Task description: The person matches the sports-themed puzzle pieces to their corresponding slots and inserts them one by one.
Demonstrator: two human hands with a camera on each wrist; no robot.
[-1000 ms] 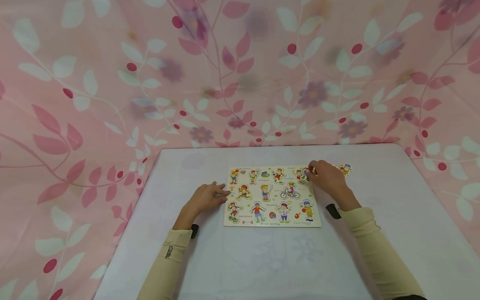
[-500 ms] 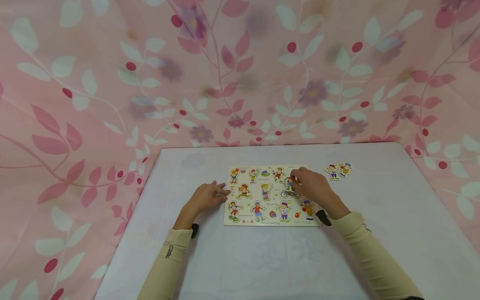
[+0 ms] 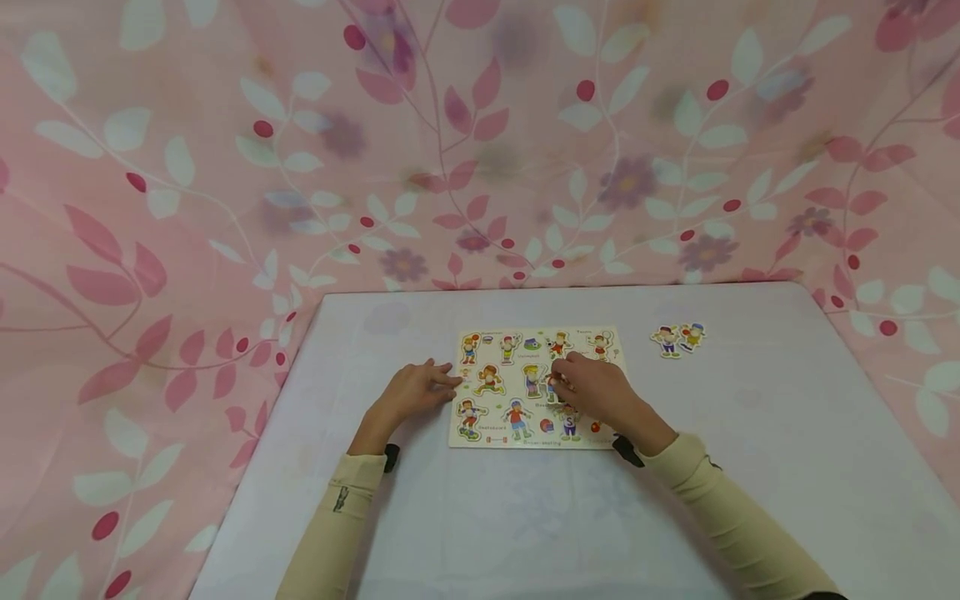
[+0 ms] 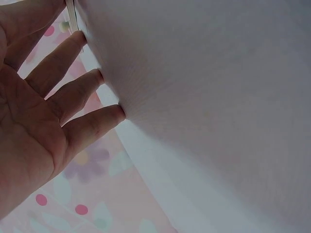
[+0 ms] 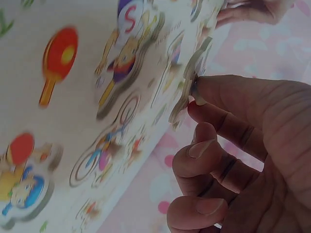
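A wooden peg puzzle board [image 3: 480, 442] with several sports-children pieces lies flat on the table. My right hand [image 3: 600, 392] is over the board, right of its middle, pinching a puzzle piece [image 3: 555, 390] between thumb and forefinger. In the right wrist view the piece [image 5: 183, 92] stands tilted, its thin edge showing and a bit of red at my fingertips. At the board's left edge rests my left hand [image 3: 412, 392], fingers spread. Its fingertips touch the white cloth in the left wrist view. Part of the board's right side is hidden under my right hand.
Two loose puzzle pieces, one with a purple cap [image 3: 666, 341] and one with a blue cap [image 3: 692, 337], lie touching beyond the board's right corner. A white cloth [image 3: 525, 525] covers the table. A pink floral curtain [image 3: 480, 150] rises behind it.
My right hand has moved left and nearer from the board's upper right corner, carrying the puzzle piece towards the middle. The loose pieces came into full view. My left hand stayed still.
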